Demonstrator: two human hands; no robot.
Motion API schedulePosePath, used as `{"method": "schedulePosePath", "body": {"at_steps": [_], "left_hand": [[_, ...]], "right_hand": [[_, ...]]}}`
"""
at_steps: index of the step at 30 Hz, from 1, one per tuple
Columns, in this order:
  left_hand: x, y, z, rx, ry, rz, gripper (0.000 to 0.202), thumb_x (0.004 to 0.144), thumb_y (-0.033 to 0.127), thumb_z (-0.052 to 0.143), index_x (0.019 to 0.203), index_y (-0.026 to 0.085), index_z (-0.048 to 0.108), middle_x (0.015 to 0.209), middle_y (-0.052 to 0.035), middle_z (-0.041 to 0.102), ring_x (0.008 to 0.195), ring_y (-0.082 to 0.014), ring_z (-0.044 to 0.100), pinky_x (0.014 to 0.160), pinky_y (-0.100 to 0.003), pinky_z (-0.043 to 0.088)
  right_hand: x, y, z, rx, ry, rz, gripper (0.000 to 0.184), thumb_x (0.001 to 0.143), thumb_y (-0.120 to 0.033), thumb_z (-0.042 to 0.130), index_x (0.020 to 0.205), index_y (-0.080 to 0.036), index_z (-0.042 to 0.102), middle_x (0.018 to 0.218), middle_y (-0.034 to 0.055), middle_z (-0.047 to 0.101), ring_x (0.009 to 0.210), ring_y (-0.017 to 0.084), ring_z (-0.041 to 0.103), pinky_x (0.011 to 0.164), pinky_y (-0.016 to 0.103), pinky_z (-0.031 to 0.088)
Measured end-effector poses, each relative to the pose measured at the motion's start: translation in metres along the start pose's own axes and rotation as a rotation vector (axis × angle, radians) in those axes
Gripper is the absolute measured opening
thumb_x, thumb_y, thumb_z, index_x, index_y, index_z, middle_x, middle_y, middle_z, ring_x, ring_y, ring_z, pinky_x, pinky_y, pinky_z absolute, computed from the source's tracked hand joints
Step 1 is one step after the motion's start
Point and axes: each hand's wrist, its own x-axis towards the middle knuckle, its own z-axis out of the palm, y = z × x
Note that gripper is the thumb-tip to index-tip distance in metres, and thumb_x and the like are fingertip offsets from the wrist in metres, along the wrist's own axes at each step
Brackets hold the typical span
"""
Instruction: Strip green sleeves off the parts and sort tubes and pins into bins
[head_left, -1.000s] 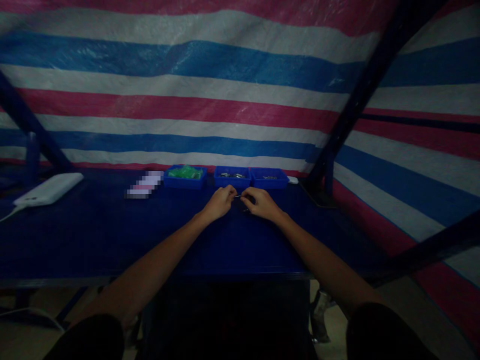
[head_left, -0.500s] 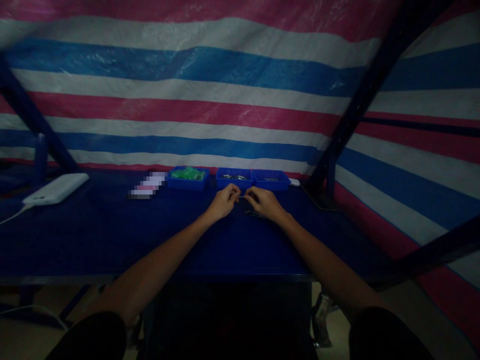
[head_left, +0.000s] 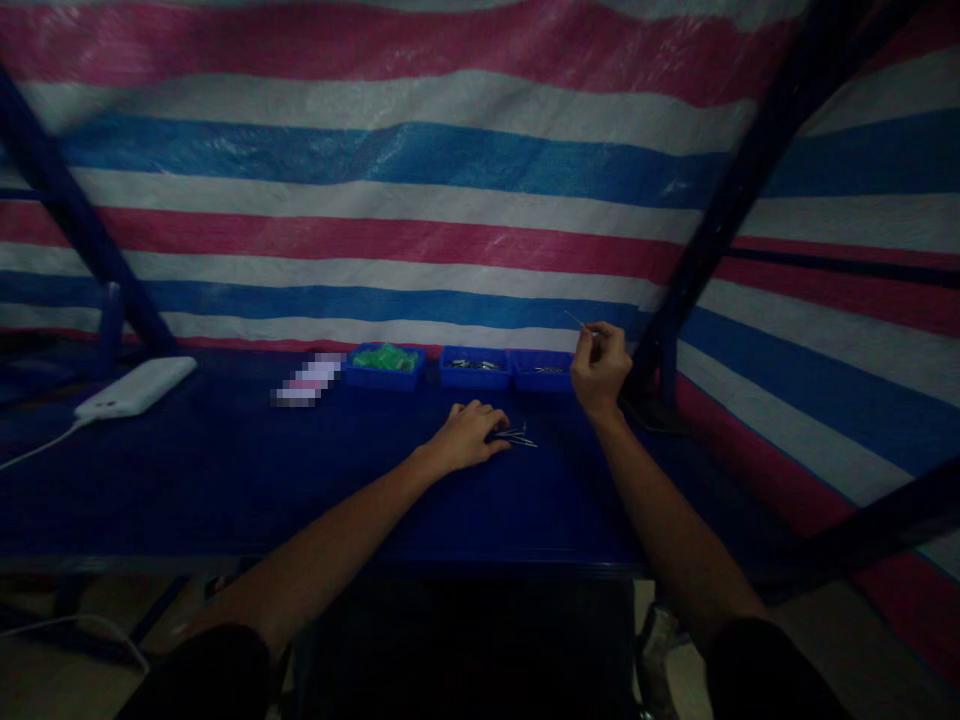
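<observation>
My right hand [head_left: 602, 367] is raised above the dark blue table [head_left: 225, 470], fingers pinched on a thin metal pin [head_left: 576, 319] that sticks up to the left. My left hand [head_left: 472, 437] rests on the table, fingers curled over a small pile of thin metal pins [head_left: 516, 437]. Behind the hands stand three blue trays in a row: the left tray [head_left: 385, 368] holds green pieces, the middle tray [head_left: 475, 368] and the right tray [head_left: 541, 371] hold small metal parts.
A white power bank [head_left: 136, 388] with a cable lies at the table's far left. A blurred pink and white item [head_left: 307, 380] sits left of the trays. Dark metal struts [head_left: 720, 220] slant up on the right and left. A striped tarp hangs behind.
My right hand has lifted up and to the right with a pin. My left hand has dropped onto the pins on the table. The hands were together before.
</observation>
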Motion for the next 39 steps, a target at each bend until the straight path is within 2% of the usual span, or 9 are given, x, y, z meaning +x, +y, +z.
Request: {"method": "schedulePosePath", "body": {"at_steps": [1, 5, 10, 16, 18, 22, 28, 34, 39], "left_hand": [[0.0, 0.002, 0.0, 0.038, -0.009, 0.011, 0.022, 0.078, 0.037, 0.059, 0.095, 0.023, 0.057, 0.094, -0.0027, 0.062, 0.096, -0.0225, 0.051, 0.081, -0.037, 0.034], [0.001, 0.007, 0.001, 0.168, -0.03, 0.026, 0.013, 0.085, 0.027, 0.048, 0.092, 0.02, 0.057, 0.092, -0.0052, 0.062, 0.094, -0.0221, 0.051, 0.082, -0.039, 0.031], [0.001, 0.007, -0.002, 0.247, -0.034, 0.011, 0.018, 0.089, 0.021, 0.038, 0.089, 0.017, 0.055, 0.091, -0.0075, 0.062, 0.093, -0.0225, 0.051, 0.083, -0.041, 0.03], [-0.001, 0.003, -0.004, 0.235, -0.047, -0.036, 0.018, 0.085, 0.027, 0.047, 0.1, 0.019, 0.053, 0.098, -0.0059, 0.062, 0.095, -0.0217, 0.053, 0.08, -0.036, 0.033], [-0.001, 0.001, -0.005, 0.231, -0.05, -0.058, 0.019, 0.084, 0.026, 0.047, 0.1, 0.019, 0.054, 0.098, -0.0064, 0.062, 0.094, -0.0221, 0.053, 0.081, -0.038, 0.033], [0.0, -0.004, -0.005, 0.21, -0.04, -0.116, 0.012, 0.083, 0.02, 0.046, 0.088, 0.019, 0.057, 0.092, -0.0061, 0.062, 0.092, -0.0228, 0.054, 0.082, -0.041, 0.031], [0.004, -0.013, -0.004, 0.115, 0.038, -0.236, 0.015, 0.085, 0.019, 0.043, 0.092, 0.021, 0.056, 0.096, -0.0049, 0.062, 0.095, -0.0232, 0.053, 0.078, -0.039, 0.037], [0.008, -0.015, -0.006, 0.034, 0.12, -0.266, 0.015, 0.087, 0.022, 0.042, 0.093, 0.02, 0.056, 0.098, -0.0047, 0.061, 0.096, -0.021, 0.053, 0.08, -0.035, 0.04], [0.009, -0.013, -0.006, -0.012, 0.128, -0.282, 0.02, 0.088, 0.028, 0.043, 0.103, 0.02, 0.052, 0.094, -0.0035, 0.062, 0.094, -0.0187, 0.054, 0.078, -0.032, 0.041]], "right_hand": [[0.004, 0.004, 0.0, -0.064, -0.033, 0.036, 0.035, 0.092, -0.035, 0.028, 0.109, -0.012, 0.049, 0.079, 0.0092, 0.062, 0.073, 0.021, 0.058, 0.067, 0.031, 0.04], [-0.004, 0.02, 0.009, -0.22, -0.397, 0.074, 0.029, 0.084, -0.033, 0.046, 0.105, -0.016, 0.056, 0.084, 0.0107, 0.065, 0.081, 0.024, 0.06, 0.069, 0.032, 0.041], [-0.036, 0.008, 0.024, -0.103, -0.616, -0.039, 0.026, 0.083, -0.035, 0.049, 0.101, -0.019, 0.06, 0.077, 0.0055, 0.066, 0.073, 0.018, 0.06, 0.065, 0.026, 0.04], [-0.049, -0.013, 0.032, 0.095, -0.834, -0.18, 0.02, 0.082, -0.032, 0.052, 0.094, -0.021, 0.063, 0.064, -0.0008, 0.062, 0.059, 0.013, 0.056, 0.056, 0.021, 0.037], [-0.05, -0.01, 0.033, 0.129, -0.855, -0.18, 0.018, 0.082, -0.029, 0.051, 0.092, -0.019, 0.063, 0.061, -0.0013, 0.061, 0.057, 0.012, 0.054, 0.054, 0.021, 0.035], [-0.05, -0.002, 0.034, 0.181, -0.872, -0.169, 0.018, 0.082, -0.028, 0.05, 0.09, -0.018, 0.063, 0.056, -0.0023, 0.057, 0.052, 0.011, 0.051, 0.052, 0.021, 0.034], [-0.052, -0.008, 0.033, 0.325, -0.901, -0.213, 0.016, 0.079, -0.024, 0.051, 0.088, -0.016, 0.062, 0.064, -0.0016, 0.059, 0.057, 0.011, 0.052, 0.054, 0.021, 0.036], [-0.052, -0.017, 0.026, 0.377, -0.857, -0.255, 0.013, 0.079, -0.023, 0.049, 0.08, -0.015, 0.06, 0.069, -0.0006, 0.061, 0.063, 0.011, 0.054, 0.057, 0.02, 0.038], [-0.043, -0.016, 0.023, 0.258, -0.762, -0.23, 0.014, 0.079, -0.028, 0.052, 0.079, -0.017, 0.061, 0.068, -0.0001, 0.063, 0.062, 0.012, 0.055, 0.06, 0.022, 0.039]]}}
